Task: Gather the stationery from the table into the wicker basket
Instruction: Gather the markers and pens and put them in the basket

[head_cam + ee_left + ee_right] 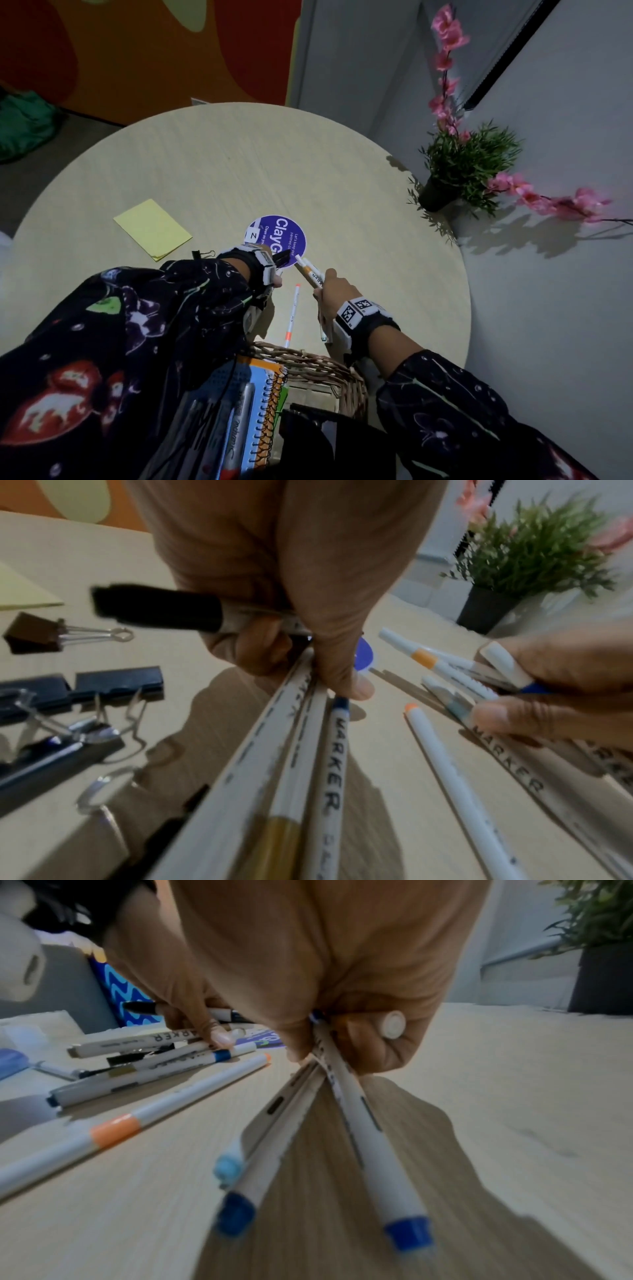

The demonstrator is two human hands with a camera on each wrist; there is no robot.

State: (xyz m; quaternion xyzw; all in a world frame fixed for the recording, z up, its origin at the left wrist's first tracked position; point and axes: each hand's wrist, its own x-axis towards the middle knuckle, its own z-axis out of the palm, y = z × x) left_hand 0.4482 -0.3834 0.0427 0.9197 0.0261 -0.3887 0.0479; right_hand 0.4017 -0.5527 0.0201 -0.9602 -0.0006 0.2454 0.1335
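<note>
L hand [274, 601] grip curled round markers [301, 764]; R hand [342, 974] grip clutching marker bunch [359, 1123]

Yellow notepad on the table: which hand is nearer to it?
Left. The left hand holds markers just right of the yellow notepad; the right hand, also gripping markers, sits farther right, beyond the loose orange-banded marker.

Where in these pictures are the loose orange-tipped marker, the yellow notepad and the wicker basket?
Orange-tipped marker [293, 313]: head view, on the middle of its white barrel, lying on the table.
Yellow notepad [153, 229]: head view, on the middle of its top sheet.
Wicker basket [318, 364]: head view, on its woven far rim.
</note>
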